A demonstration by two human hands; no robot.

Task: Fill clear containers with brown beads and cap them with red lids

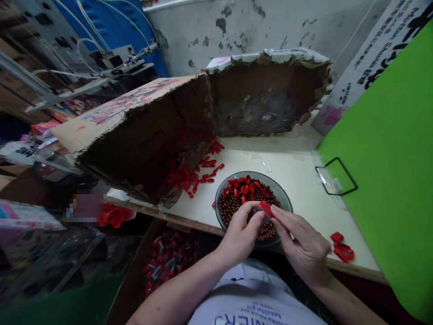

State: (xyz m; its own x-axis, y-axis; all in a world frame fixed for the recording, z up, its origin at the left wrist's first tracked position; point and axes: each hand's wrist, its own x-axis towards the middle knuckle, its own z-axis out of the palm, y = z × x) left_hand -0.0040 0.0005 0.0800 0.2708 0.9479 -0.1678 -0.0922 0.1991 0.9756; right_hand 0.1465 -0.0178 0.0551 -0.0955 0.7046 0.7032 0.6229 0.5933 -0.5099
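Over a round grey bowl (289, 198), my left hand (241, 229) and my right hand (303, 241) meet at a small red plastic piece (266, 209). A see-through part sits at its left end, between my left thumb and forefinger. My right fingertips pinch the red end. How the two parts join is hidden by my fingers. Brown round beads (230, 204) fill the bowl, and several red hollow plastic caps (248, 188) lie on top of them.
Left of the bowl, red pieces (192, 180) spill from a torn cardboard box (142, 122). Another torn box (257, 95) stands behind. Red parts (343, 250) lie near a green panel (385, 158) on the right. Below the table, a carton holds red-and-clear pieces (169, 257).
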